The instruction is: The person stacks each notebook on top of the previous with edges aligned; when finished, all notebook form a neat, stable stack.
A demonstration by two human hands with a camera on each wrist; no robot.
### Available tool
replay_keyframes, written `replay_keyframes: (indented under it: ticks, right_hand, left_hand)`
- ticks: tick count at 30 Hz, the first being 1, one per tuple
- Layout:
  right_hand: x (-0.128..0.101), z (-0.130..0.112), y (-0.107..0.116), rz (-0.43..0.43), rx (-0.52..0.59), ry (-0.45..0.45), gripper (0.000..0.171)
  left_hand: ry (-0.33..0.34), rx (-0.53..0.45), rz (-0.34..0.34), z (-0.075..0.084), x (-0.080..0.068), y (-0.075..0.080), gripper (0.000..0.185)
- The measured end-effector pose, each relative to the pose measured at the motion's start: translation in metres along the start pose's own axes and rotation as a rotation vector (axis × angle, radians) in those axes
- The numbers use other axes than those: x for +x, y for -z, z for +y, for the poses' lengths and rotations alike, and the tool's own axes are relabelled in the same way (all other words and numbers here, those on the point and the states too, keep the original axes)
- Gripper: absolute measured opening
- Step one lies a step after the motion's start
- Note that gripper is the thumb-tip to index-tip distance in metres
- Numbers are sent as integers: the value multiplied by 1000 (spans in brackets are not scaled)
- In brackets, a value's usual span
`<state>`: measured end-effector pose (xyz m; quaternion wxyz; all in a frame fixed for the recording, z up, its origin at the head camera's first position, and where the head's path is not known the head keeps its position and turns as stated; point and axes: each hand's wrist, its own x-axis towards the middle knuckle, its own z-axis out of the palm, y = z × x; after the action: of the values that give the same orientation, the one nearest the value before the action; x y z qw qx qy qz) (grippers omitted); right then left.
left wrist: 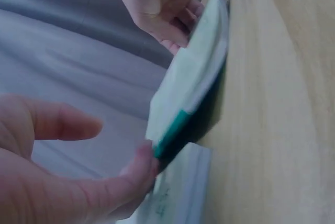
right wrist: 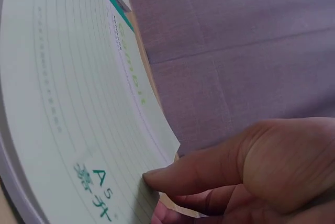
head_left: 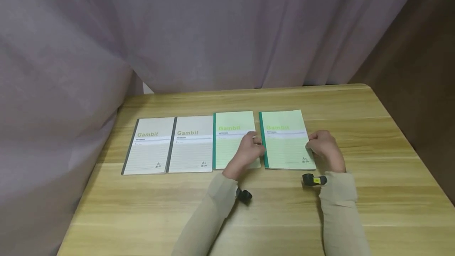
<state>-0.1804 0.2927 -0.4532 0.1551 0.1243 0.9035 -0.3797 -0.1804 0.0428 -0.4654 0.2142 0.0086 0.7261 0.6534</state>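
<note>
Lying on a wooden tabletop (head_left: 355, 208), a pale green notebook (head_left: 287, 139) with a dark green spine strip sits at the right end of a row of four. Both hands are on it. The left hand (head_left: 249, 151) curls its fingers against the spine edge, thumb (left wrist: 131, 174) tucked at the notebook's lower corner, a pinching grip. The right hand (head_left: 325, 147) pinches the opposite edge, thumb (right wrist: 199, 169) pressed on top of the cover near the printed "A5" mark and fingers curled below.

The left wrist view shows the notebook raised off the wood along one side, tilted rather than flat. Handling it well likely means keeping both grips level so the soft cover does not bow, and keeping it apart from the second green notebook (head_left: 232, 139) just left of it, which the left hand partly covers.

Further left of the held notebook lie two grey notebooks (head_left: 170, 145), touching. A purple curtain (head_left: 213, 31) hangs behind. Small print on the covers is unreadable, and the fingertips under the cover are hidden.
</note>
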Motion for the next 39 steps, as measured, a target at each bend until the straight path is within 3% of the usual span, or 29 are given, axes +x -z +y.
replay_keyframes:
  ticks: [3, 11, 19, 26, 30, 39]
  right_hand:
    - [0, 1, 2, 1, 41, -12, 36]
    - [0, 4, 4, -41, 86, -8, 37]
    - [0, 6, 7, -87, 89, -40, 40]
    - [3, 10, 10, -141, 139, 73, 43]
    - [2, 13, 14, -169, 159, 141, 42]
    - [-3, 13, 18, -239, 440, 173, 55]
  left_hand:
    - [1, -36, 5, -2, 2, 0, 76]
    - [-16, -51, -33, -11, 6, -4, 55]
    - [27, -164, -57, -11, 5, -8, 48]
    - [42, -179, -14, -14, 8, -4, 51]
    - [33, -191, -37, -14, 8, 1, 50]
    - [4, -253, -87, -8, 7, 17, 49]
